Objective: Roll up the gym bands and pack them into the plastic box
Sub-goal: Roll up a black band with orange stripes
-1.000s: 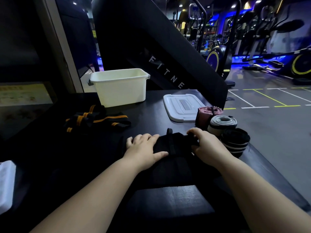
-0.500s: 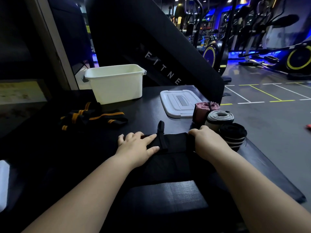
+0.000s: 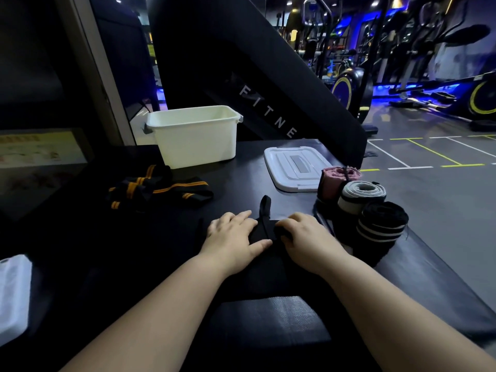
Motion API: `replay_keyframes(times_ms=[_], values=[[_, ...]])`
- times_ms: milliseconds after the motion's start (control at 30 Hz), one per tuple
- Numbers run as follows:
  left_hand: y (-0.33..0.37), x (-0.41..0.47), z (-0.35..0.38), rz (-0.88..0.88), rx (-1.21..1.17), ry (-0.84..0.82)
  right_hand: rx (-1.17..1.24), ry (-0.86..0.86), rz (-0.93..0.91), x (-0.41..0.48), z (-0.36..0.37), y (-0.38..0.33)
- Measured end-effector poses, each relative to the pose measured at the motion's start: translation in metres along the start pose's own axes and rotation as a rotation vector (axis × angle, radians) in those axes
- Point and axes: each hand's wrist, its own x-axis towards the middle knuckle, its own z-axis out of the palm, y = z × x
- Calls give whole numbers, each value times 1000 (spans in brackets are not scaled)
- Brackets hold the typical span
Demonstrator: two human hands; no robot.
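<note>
Right, the black band [image 3: 264, 264] lies flat on the dark table [image 3: 241, 181] directly in front of me, running from the near edge up to the hands, with a narrow strap end sticking out past them. The left hand [image 3: 233, 237] lies flat on it, fingers straight and pressing down. The right hand [image 3: 303, 234] has its fingers curled over the band's rolled-up far end, gripping it. Just right of that hand three finished rolls stand in a row, touching one another: a black striped roll [image 3: 381, 229] nearest, a grey roll [image 3: 359, 196] behind it, and a pink roll [image 3: 332, 181] farthest. The striped one sits close to the table's right edge, which runs diagonally away toward the grey floor [image 3: 429, 210]. The white lid [image 3: 292, 167] lies flat beside the pink roll. Farther back and left stands the plastic box [image 3: 196, 138], open-topped, with a strip of dark tabletop showing between it and the hands. Left of that strip sits a loose heap of black-and-orange bands [image 3: 155, 187], unrolled. Behind the box a slanted black panel [image 3: 268, 76] carries the pale letters "FITNE"; the rest of the word is cut off by the table. Yellow and white lines [image 3: 429, 157] mark the floor, and exercise bikes [image 3: 351, 87] stand beyond under blue light.
</note>
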Motion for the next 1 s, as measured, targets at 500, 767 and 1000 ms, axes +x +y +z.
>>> replay_keyframes(times_ms=[500, 767, 1000], values=[[-14, -13, -14, 3, 16, -60, -50, 14, 19, 1, 8, 4], [-39, -32, -15, -42, -12, 52, -93, -14, 36, 1, 1, -7], [-48, -35, -15, 15, 9, 89, -89, -105, -274, 12, -3, -35]])
